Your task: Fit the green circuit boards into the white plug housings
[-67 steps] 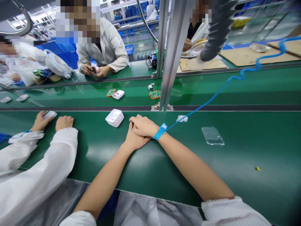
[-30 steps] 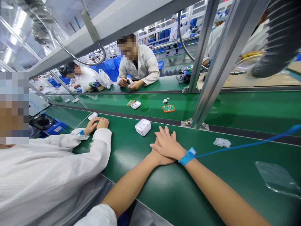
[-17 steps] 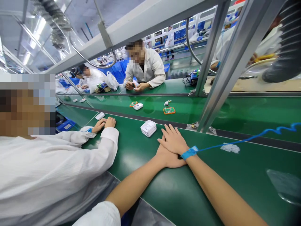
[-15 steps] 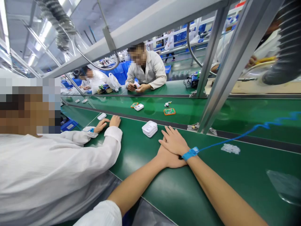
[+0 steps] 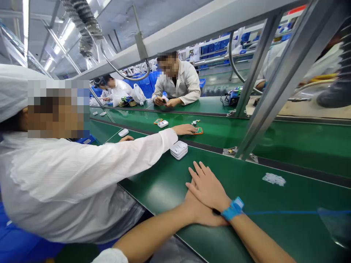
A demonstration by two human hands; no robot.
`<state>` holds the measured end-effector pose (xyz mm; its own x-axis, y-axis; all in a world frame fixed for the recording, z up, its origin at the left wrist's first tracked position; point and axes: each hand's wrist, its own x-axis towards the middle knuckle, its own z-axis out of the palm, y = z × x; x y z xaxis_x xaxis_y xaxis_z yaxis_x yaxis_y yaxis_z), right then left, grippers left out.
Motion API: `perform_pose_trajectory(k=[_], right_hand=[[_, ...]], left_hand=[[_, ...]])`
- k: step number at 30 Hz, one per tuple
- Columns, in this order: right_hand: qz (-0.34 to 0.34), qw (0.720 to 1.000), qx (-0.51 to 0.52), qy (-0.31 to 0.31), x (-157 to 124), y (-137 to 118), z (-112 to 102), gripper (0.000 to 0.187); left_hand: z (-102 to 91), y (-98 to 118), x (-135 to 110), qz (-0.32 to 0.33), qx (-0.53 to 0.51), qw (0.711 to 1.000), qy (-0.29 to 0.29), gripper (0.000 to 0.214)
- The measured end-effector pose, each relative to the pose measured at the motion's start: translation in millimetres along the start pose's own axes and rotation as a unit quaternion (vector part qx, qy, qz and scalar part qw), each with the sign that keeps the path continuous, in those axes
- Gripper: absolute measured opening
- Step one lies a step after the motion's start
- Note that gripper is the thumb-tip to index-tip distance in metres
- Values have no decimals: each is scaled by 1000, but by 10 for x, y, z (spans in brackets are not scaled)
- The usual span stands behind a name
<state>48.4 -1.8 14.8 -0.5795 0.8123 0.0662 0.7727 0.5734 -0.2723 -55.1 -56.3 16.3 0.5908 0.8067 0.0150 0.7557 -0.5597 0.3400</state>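
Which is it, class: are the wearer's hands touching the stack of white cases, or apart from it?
Apart. The head view shows bare green belt between the right hand, resting over the left hand, and the white cases.

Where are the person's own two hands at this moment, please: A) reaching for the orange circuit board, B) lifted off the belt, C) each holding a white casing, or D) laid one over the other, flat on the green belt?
D: the right hand lies across the left hand, both empty on the green belt, short of the stacked white casings.

White cases (image 5: pixel 178 149): three, stacked. Circuit boards (image 5: pixel 198 130): two.
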Motion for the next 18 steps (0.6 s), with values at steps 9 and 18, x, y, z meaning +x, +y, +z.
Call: perform_pose_trajectory(k=[9,18], right_hand=[[-30,998,50,12,-162,-85,25,62],[26,999,15,23,468,372,-105,64]], left_hand=[[-47,67,-164,-15,-65,995,-78,76],[-99,-275,544,-4,44,999,-8,86]])
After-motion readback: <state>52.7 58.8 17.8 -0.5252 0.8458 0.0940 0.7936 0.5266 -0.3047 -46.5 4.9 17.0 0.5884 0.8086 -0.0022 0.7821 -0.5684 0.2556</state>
